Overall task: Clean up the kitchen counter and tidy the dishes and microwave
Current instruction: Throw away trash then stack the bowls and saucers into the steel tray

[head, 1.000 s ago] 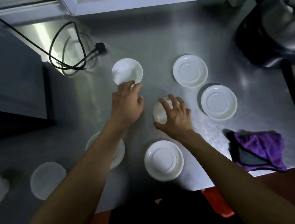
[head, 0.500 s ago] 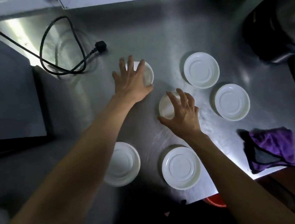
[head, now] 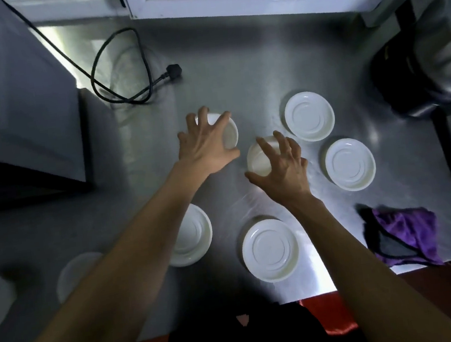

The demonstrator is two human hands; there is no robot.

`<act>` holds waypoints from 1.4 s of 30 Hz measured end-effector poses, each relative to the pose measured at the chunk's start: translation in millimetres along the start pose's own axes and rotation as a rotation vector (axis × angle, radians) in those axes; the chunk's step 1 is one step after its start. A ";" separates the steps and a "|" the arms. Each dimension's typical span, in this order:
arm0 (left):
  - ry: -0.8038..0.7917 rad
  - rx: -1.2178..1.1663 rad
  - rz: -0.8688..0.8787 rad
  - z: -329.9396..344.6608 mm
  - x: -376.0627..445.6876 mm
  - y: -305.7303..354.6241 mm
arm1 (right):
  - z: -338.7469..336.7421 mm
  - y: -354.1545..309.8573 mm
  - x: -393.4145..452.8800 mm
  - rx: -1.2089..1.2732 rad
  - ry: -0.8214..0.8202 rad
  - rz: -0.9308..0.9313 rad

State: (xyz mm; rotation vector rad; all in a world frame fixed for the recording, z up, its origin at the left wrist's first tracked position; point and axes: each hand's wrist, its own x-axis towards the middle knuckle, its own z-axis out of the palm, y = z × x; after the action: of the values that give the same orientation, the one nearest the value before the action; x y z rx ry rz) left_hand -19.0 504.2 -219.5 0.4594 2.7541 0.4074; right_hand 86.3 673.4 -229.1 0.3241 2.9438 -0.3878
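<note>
2 bare forearms in view, no sleeves visible up to the frame edge. No watch, rings or bands on either wrist. Left hand (head: 207,147) and right hand (head: 281,168) ungloved. Below the near edge of the counter (head: 262,62): dark garment on the torso, with red fabric beside it.

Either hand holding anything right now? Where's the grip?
Left hand grips a small white bowl by its rim; right hand grips another small bowl by its rim.

Both hands (head: 207,147) (head: 281,168) grip small white bowls (head: 230,135) (head: 257,161).
</note>
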 end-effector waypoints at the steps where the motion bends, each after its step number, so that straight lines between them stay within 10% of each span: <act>1: 0.010 0.000 -0.017 -0.8 -10.0 0.9 | -2.7 1.2 -1.2 -0.006 0.001 -0.019; 21: 0.108 -0.012 -0.379 22.6 -225.8 33.0 | -25.1 14.8 -95.0 0.080 -0.098 -0.360; 42: 0.302 -0.247 -0.763 11.4 -479.8 -149.2 | 39.0 -238.3 -232.4 -0.051 -0.170 -0.920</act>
State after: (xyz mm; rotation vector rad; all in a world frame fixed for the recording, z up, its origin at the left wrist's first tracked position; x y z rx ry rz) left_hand 376.3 200.9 -153.2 -0.7500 2.8253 0.6293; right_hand 259.8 393.4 -167.9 -1.0432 2.7327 -0.3989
